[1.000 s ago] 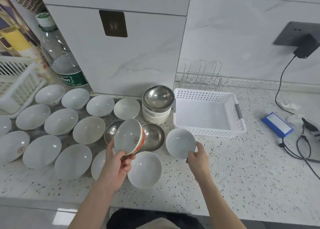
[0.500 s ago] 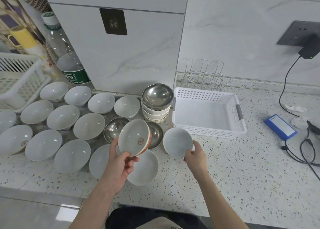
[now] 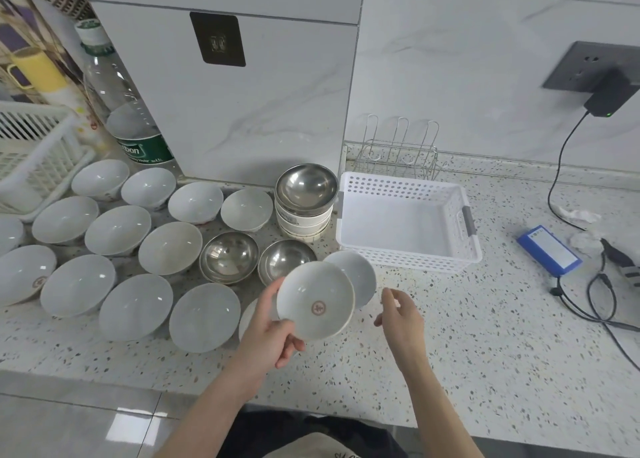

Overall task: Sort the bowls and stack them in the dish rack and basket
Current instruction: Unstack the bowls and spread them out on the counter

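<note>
- Speckled stone surface (image 3: 450, 336) w/ marble-look wall tiles behind; only head view.
- Left hand (image 3: 268, 333) grips white bowl (image 3: 316, 301) by its rim, tilted toward camera, red round mark inside, unreadable.
- Right hand (image 3: 401, 314) open, fingers relaxed, holding nothing, just right of that bowl.
- 2nd white bowl (image 3: 360, 276) partly hidden behind held one.
- White basket (image 3: 408, 250) & wire dish rack (image 3: 398, 153) behind, to the right.
- Rows of white bowls at left; steel bowl (image 3: 306, 187) tops a stack.
- Water bottle (image 3: 131, 125), green label reads "...bon", "4.5L".
- Blue box (image 3: 549, 250): label too small to read.
</note>
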